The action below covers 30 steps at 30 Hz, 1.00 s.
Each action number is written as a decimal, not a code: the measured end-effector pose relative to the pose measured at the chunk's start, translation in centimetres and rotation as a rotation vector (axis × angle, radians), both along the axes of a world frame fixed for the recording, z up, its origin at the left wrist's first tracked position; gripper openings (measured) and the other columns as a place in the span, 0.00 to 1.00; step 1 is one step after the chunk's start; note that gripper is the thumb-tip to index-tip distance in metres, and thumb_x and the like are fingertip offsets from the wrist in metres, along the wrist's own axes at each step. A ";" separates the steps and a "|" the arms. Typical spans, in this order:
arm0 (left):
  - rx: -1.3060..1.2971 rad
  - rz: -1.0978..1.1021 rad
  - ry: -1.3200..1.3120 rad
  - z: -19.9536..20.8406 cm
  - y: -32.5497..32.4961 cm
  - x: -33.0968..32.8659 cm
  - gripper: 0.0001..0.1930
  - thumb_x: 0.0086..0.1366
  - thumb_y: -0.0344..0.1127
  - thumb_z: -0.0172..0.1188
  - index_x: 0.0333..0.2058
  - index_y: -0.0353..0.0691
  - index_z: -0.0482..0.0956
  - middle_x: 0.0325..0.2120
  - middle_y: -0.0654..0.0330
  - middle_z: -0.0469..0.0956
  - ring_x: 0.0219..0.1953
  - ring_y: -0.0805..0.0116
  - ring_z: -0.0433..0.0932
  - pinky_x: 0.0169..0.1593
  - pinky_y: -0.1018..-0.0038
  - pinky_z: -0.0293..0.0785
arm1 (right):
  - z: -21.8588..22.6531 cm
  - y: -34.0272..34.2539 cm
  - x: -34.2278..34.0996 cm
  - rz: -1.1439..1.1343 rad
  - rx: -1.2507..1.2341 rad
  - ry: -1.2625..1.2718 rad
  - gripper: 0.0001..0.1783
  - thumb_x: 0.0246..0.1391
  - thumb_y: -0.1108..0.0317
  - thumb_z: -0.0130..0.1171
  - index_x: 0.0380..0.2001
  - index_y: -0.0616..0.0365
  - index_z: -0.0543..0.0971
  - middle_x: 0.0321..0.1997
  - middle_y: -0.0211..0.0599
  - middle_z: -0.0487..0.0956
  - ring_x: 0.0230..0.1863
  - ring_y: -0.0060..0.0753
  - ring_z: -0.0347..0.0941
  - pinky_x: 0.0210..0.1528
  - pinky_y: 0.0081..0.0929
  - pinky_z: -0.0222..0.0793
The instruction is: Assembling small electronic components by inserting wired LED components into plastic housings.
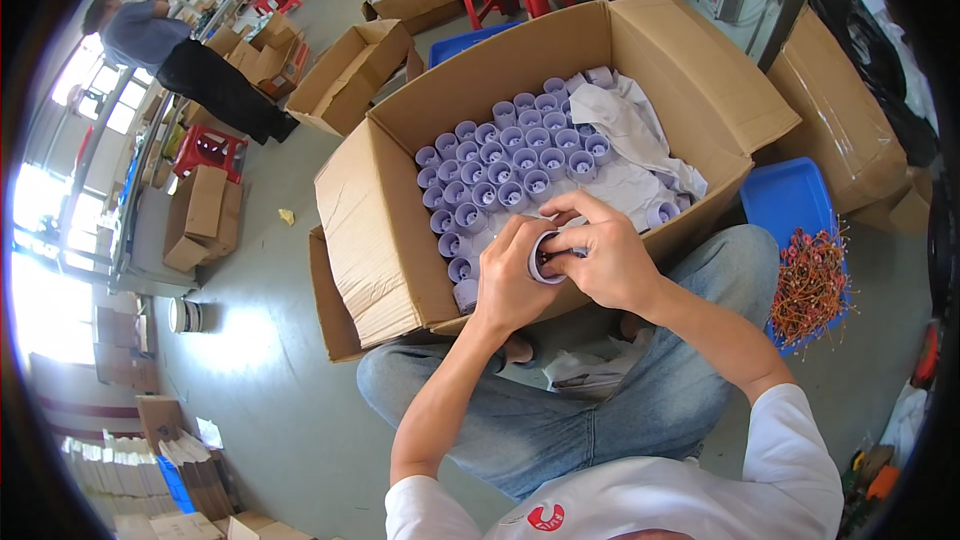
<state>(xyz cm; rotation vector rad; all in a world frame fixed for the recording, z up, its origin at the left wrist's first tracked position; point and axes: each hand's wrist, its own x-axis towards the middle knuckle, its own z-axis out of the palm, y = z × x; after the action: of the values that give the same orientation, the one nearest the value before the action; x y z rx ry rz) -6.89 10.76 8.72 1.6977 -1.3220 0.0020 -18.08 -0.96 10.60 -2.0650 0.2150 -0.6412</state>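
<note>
**Both hands on one lilac cup above the open carton**

Head view: the large cardboard carton [560,140] stands open on the floor in front of the seated person's knees. At its near edge the left hand [507,280] wraps its fingers around a small lilac plastic cup [545,258], and the right hand [605,258] pinches the same cup's rim from the other side, thumb and fingertips pressed together on it. Inside the carton, rows of matching lilac cups [505,155] stand upright beside crumpled white paper [640,145]. Right of the carton, a blue tray [785,195] carries a heap of red-and-yellow wire pieces [810,280].
</note>
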 end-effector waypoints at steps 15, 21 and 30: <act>-0.042 0.080 -0.002 0.0 -0.3 -0.9 0.21 0.41 0.21 0.66 0.38 0.36 0.76 0.34 0.51 0.78 0.33 0.50 0.80 0.34 0.64 0.77 | -1.4 -0.3 0.8 0.087 0.146 -0.116 0.12 0.41 0.84 0.65 0.33 0.64 0.85 0.48 0.41 0.79 0.46 0.37 0.78 0.47 0.29 0.75; -0.035 0.103 -0.057 0.3 -0.2 -1.0 0.21 0.40 0.20 0.63 0.38 0.35 0.75 0.33 0.51 0.78 0.32 0.49 0.79 0.33 0.62 0.76 | -1.2 -0.1 0.7 0.087 0.060 -0.167 0.11 0.40 0.85 0.64 0.31 0.67 0.84 0.49 0.41 0.79 0.46 0.38 0.79 0.47 0.28 0.75; -0.052 0.059 0.039 -0.4 -0.3 0.1 0.23 0.40 0.22 0.69 0.38 0.37 0.76 0.34 0.53 0.78 0.32 0.51 0.80 0.34 0.65 0.77 | -1.9 0.0 1.4 0.056 0.051 -0.124 0.12 0.39 0.84 0.65 0.32 0.66 0.85 0.48 0.42 0.80 0.46 0.38 0.78 0.47 0.29 0.75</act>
<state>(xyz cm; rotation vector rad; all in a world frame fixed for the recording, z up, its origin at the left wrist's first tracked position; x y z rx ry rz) -6.78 10.49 8.35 1.6838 -1.2327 0.0378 -16.63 -0.94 8.68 -1.9676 0.1012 -0.7192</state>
